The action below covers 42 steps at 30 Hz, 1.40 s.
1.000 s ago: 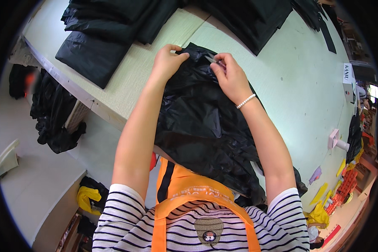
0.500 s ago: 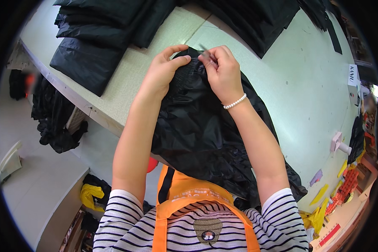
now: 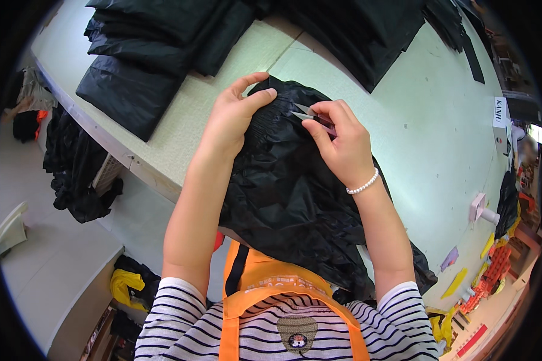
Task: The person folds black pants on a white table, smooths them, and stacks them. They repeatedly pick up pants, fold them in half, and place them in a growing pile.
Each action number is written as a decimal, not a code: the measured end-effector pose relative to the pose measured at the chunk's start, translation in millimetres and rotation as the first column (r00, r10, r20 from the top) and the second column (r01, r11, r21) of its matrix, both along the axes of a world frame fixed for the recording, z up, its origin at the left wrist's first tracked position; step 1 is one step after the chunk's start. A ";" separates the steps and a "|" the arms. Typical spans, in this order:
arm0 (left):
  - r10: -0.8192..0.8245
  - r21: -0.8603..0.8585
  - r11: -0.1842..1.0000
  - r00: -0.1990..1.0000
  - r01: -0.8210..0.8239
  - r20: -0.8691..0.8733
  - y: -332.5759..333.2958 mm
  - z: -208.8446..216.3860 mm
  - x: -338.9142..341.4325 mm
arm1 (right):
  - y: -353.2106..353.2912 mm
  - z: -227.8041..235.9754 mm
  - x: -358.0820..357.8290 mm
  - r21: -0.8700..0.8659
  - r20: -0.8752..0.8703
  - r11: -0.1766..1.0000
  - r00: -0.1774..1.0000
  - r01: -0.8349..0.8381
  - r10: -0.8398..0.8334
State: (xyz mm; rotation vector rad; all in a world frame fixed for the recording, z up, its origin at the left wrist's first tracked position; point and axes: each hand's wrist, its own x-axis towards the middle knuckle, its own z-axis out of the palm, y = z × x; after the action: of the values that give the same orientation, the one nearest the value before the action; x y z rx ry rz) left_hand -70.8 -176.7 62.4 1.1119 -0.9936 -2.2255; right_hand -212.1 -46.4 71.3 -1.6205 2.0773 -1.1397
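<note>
A shiny black garment (image 3: pixel 283 174) with a gathered elastic edge hangs over the near table edge toward my lap. My left hand (image 3: pixel 238 111) pinches its top corner between thumb and fingers, by the gathers. In my right hand (image 3: pixel 343 141) is a small pair of thread snips (image 3: pixel 312 116), gripped between thumb and fingers. Their pointed blades are apart and lie over the cloth, to the right of the gathered band. Whether they touch the fabric I cannot tell.
Folded black garments (image 3: pixel 129 90) are stacked at the far left of the pale table (image 3: pixel 427 132), and more black cloth (image 3: pixel 361 36) lies at the far side. A pink holder (image 3: pixel 482 207) sits at the right edge. Black garments (image 3: pixel 78 162) hang over a basket at left.
My right hand has drawn back toward me and to the right, away from the left hand. The snips, blurred before, now show parted blades. My left hand keeps its hold on the garment.
</note>
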 end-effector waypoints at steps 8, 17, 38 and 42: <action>-0.056 -0.137 0.989 0.998 0.057 0.016 1.9 15.7 9.0 | -5.0 15.8 6.0 -0.010 0.041 1.000 0.999 -0.026 0.026; -0.049 -0.251 0.967 0.999 0.053 0.023 9.0 23.2 10.3 | -6.0 30.4 9.2 0.177 0.333 0.984 0.942 -0.021 -0.040; -0.057 -0.213 0.975 0.998 0.054 -0.006 14.7 29.5 20.0 | -4.7 26.7 9.1 0.078 0.349 0.997 0.936 0.021 -0.047; 0.078 -0.752 0.659 0.994 0.009 0.080 3.2 4.2 50.3 | 8.9 27.6 18.4 -0.080 0.508 0.979 0.853 0.188 -0.122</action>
State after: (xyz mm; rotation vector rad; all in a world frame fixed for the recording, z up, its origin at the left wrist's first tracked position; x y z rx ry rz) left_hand -20.5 -173.5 66.7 0.8266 -1.7077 -1.4374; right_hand -193.7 -37.5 98.9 -1.0518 1.8358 -1.5784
